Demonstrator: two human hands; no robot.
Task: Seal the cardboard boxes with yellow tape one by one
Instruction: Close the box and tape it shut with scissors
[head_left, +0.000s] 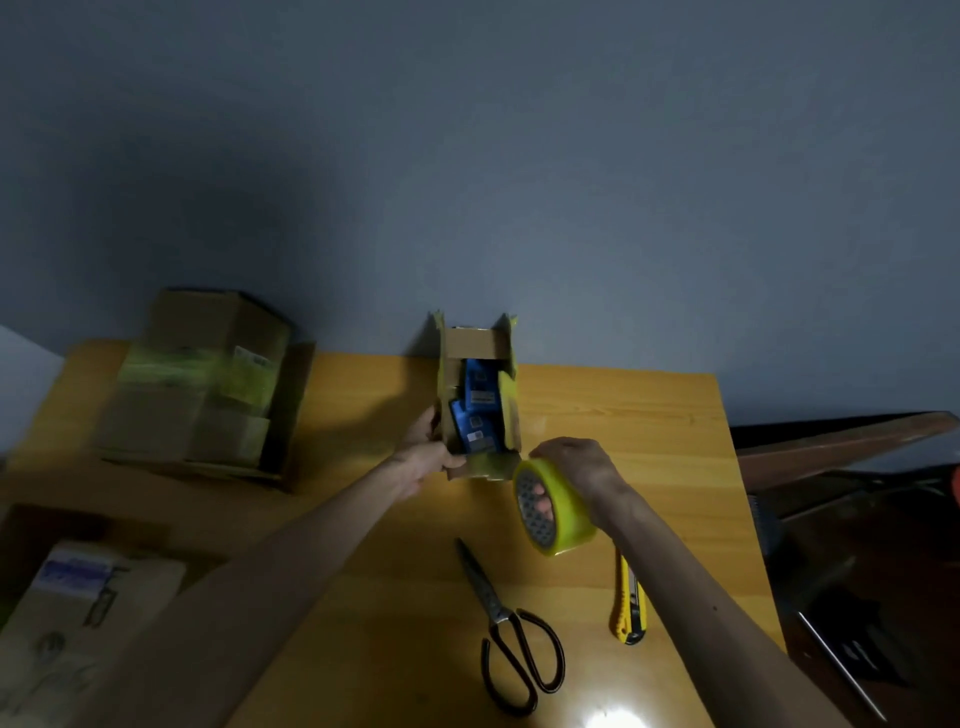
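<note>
Wooden table (623, 415), hands (423, 457) (576, 467) on cardboard box (475, 343) and yellow tape (563, 512), labels (477, 435) blurred

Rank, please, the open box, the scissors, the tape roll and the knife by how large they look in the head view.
1. open box and scissors: about alike; the scissors lie nearer the camera, so I won't rank them.
2. tape roll
3. knife, only partly visible

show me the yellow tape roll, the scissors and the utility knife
yellow tape roll (569, 519), head view, on its outer yellow band
scissors (498, 614), head view, at the pivot where the blades cross
utility knife (626, 618), head view, on its yellow handle
</note>
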